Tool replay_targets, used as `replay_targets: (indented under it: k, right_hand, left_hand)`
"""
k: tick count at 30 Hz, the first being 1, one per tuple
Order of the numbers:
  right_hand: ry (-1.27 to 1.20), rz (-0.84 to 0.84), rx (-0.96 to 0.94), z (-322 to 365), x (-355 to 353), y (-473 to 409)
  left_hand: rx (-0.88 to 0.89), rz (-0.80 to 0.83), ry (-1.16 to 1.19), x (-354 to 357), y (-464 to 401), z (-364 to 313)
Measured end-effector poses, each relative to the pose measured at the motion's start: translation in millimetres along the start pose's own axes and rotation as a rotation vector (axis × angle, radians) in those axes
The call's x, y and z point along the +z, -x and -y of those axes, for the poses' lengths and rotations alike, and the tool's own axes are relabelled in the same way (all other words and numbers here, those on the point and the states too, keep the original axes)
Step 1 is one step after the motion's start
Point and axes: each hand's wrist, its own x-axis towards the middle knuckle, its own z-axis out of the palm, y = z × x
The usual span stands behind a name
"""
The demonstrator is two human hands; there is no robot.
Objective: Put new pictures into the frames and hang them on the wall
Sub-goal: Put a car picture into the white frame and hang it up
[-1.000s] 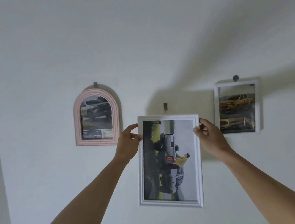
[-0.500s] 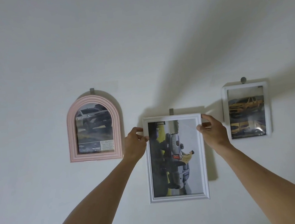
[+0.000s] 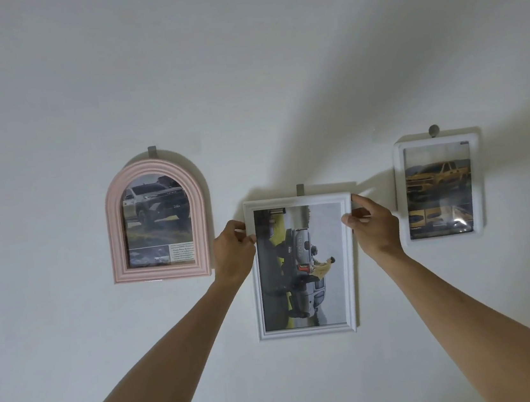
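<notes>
Both hands pinch the upper sides of the white rectangular frame (image 3: 303, 264): the left hand (image 3: 234, 254) with fingers curled on its left edge, the right hand (image 3: 372, 226) with thumb on the front of its right edge and forefinger at the top right corner.

Wall (image 3: 241, 70): carries all three frames, the white rectangular frame in the middle and lowest.

White rectangular frame: a second ago it was tilted and held below its hook (image 3: 300, 189); now it sits square, flat to the wall, its top edge just under that hook. By this reading it is seated or nearly so, and only release remains.

Pink arched frame (image 3: 156, 220), towards the wall's left edge, and rounded white frame (image 3: 439, 187), towards the right edge: both already hang from hooks, so this would be the last of the three.

Writing: the middle picture lies sideways and shows "TOYOTA" on a truck's tailgate; the arched picture's grille lettering and caption text are too small to read.
</notes>
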Motion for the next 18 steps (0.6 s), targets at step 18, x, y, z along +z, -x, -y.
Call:
replay_targets:
  k: [18]
  right_hand:
    - [-0.09,0.036,0.066,-14,-5,6]
  left_hand:
    - [0.037,-0.033,-0.071,0,-3,3]
